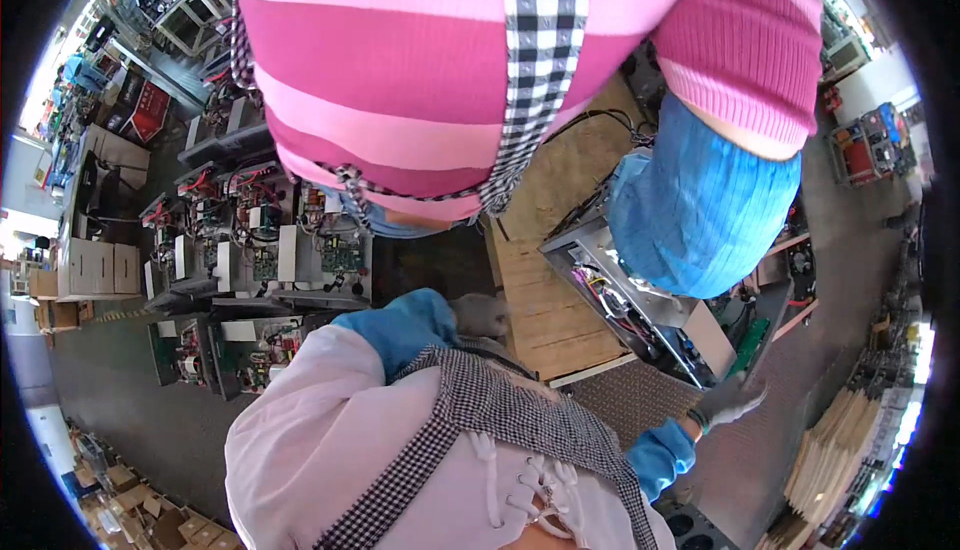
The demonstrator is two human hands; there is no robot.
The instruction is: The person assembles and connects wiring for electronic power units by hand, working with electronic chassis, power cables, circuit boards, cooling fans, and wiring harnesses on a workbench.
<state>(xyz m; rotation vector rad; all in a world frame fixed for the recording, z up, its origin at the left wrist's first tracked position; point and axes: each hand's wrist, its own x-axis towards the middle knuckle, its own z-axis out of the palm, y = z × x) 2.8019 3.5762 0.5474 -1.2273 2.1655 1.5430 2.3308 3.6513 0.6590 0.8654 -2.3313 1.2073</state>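
Observation:
My left hand [480, 316], in a grey glove below a blue sleeve cover, is beside the left edge of a wooden tabletop [560, 325]. Its fingers are too dim to make out. At the lower right, my right hand [732, 403], also grey-gloved, is at the near corner of an open metal chassis [655, 335]. Its fingers look stretched out, with pale tips pointing right. Coloured wires [603, 295] and a green circuit board [750, 348] show inside the chassis. A co-worker's blue-covered arm [705, 210] reaches over the far part of it and hides their hand.
A co-worker in a pink striped top [390, 80] stands close across the tabletop. Several open units with circuit boards [265, 240] stand in rows at left. Flat cardboard sheets [830, 450] are stacked at right, and cardboard boxes [150, 505] lie at lower left.

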